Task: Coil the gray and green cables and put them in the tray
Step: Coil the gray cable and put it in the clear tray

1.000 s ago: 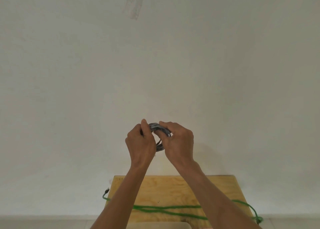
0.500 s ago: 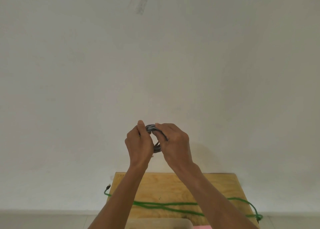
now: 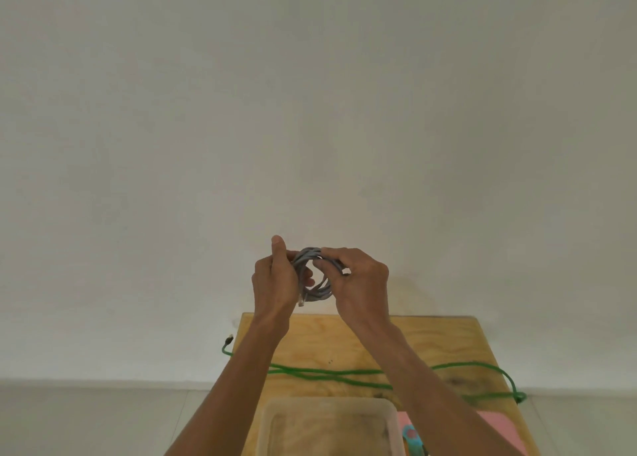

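The gray cable (image 3: 314,276) is wound into a small coil, held up in front of the white wall above the table. My left hand (image 3: 274,279) grips its left side, with a clear plug hanging just below the fingers. My right hand (image 3: 358,283) pinches the coil's top right strands. The green cable (image 3: 331,374) lies uncoiled across the wooden table (image 3: 362,338), one end dangling off the left edge, a loop hanging over the right edge. A translucent plastic tray (image 3: 327,405) sits at the near edge, between my forearms.
A pink flat object (image 3: 496,424) and a teal-handled tool (image 3: 412,436) lie on the table right of the tray. The white wall stands directly behind the table. Pale floor shows on both sides.
The view has tilted down, so the tray and more of the table show. The coil has opened toward the camera into a visible ring, and my hands sit slightly wider apart on it.
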Action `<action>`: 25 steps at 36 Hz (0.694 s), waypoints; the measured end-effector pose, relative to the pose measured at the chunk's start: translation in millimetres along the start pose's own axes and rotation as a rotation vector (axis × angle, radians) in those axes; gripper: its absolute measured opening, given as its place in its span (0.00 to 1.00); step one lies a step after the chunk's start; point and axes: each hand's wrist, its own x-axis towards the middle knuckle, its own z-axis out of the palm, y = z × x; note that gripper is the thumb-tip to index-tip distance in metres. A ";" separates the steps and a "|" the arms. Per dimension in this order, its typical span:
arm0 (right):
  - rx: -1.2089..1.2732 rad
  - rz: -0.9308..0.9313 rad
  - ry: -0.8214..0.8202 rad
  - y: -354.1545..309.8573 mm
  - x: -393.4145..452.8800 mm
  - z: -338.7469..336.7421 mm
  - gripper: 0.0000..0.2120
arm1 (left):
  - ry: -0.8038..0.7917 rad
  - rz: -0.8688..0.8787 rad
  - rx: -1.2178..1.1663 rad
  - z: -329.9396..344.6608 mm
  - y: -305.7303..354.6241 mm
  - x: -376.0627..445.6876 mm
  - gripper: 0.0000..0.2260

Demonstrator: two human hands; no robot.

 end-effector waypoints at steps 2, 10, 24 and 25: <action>0.002 0.024 0.000 3.4 -6.0 4.8 0.09 | 0.002 -0.025 -0.003 -7.6 -8.0 3.8 0.29; -0.034 0.213 -0.032 35.7 -52.3 27.1 0.08 | 0.045 0.010 0.156 -41.9 -70.8 10.6 0.25; -0.299 0.589 -0.200 125.6 -200.5 72.4 0.08 | -0.276 0.136 0.580 -89.5 -248.5 -37.7 0.26; -0.313 0.608 -0.216 131.9 -210.0 76.5 0.07 | -0.295 0.108 0.588 -91.9 -256.2 -43.3 0.28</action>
